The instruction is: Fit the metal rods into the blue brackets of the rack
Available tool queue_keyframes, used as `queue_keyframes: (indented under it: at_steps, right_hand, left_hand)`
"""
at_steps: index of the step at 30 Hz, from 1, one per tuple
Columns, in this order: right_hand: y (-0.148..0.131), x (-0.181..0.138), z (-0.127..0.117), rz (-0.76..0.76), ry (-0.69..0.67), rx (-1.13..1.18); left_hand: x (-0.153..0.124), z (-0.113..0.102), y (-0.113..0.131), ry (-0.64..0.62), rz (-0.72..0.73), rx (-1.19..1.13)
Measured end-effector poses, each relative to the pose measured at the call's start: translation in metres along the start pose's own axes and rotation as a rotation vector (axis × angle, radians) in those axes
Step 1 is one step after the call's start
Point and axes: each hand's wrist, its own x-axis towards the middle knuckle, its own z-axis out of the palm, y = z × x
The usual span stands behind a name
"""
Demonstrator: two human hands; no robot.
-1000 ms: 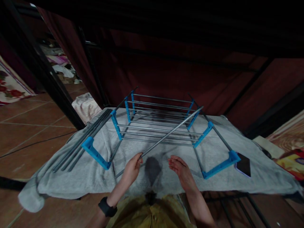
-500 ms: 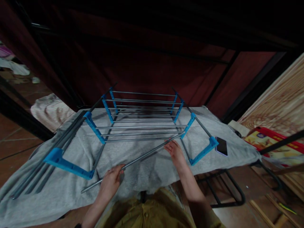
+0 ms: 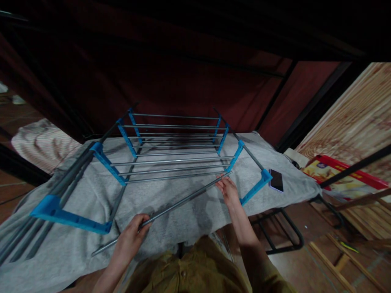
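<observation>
While my left hand (image 3: pixel 130 237) curls closed around a smooth, thin metal rod (image 3: pixel 183 200), my right hand (image 3: pixel 229 191) has its fingers at the other end; whether they grip, I cannot tell. It slants over the fluffy grey blanket (image 3: pixel 180 224). Between the nearest angled blue plastic brackets (image 3: pixel 79 221) no bar is fitted yet; behind, straight crossbars (image 3: pixel 180 160) already join the other pairs.

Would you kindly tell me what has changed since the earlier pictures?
The far end of the rod has come down, and the right hand, free earlier, is now at it. The left hand still holds the rod; the rack and phone stayed in place.
</observation>
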Motion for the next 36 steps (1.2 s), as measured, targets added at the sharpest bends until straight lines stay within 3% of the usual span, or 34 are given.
queue_keyframes:
  at_steps: [9, 13, 23, 31, 36]
  right_hand:
    - [-0.004, 0.011, -0.009, -0.024, 0.067, 0.02]
    - [-0.004, 0.012, -0.009, -0.035, 0.069, 0.024]
    - [-0.005, 0.014, -0.01, -0.047, 0.09, 0.029]
    - [-0.002, 0.019, -0.012, -0.059, 0.147, 0.039]
    - [0.003, 0.014, -0.02, -0.012, 0.184, 0.006]
  left_hand:
    - [0.0, 0.001, -0.004, -0.008, 0.078, 0.084]
    - [-0.003, 0.003, -0.009, -0.017, 0.049, 0.079]
    - [0.003, -0.004, 0.004, 0.006, 0.087, 0.121]
    - [0.002, 0.0, -0.007, 0.001, 0.139, 0.159]
    - [0.004, 0.0, 0.014, -0.044, 0.126, 0.193]
